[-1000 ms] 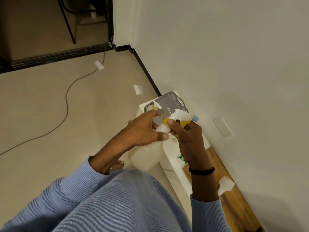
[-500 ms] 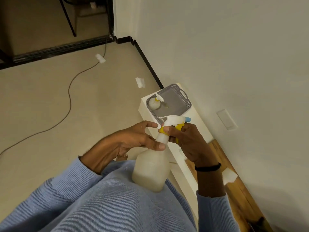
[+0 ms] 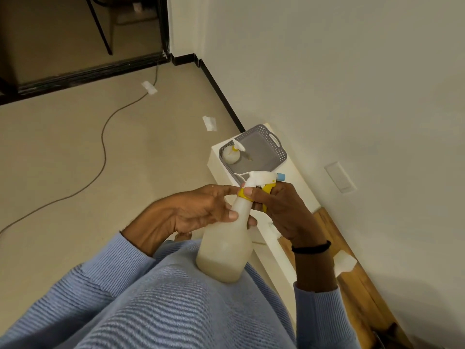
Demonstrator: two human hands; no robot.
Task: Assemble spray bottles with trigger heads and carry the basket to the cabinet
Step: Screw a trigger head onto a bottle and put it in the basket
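Note:
A translucent white spray bottle [image 3: 225, 250] rests with its base against my blue sweater. My left hand [image 3: 193, 214] grips its neck and shoulder. My right hand [image 3: 279, 207] is closed on the trigger head [image 3: 260, 181], white with a yellow collar and trigger and a blue nozzle tip, which sits on the bottle's neck. Beyond my hands a grey perforated basket [image 3: 273, 147] stands on a low white cabinet [image 3: 302, 187]. Inside the basket, at its left end, stands another spray bottle [image 3: 232, 154] with a trigger head on.
The cabinet stands against the white wall, with a wooden board [image 3: 352, 280] beside it on the floor. A grey cable [image 3: 103, 147] snakes over the beige floor, with paper scraps [image 3: 209, 122] near it. A dark doorway lies at the top left.
The bottle has swung from tilted away to nearly upright against my body, and both hands came down toward me. The basket shows fully now.

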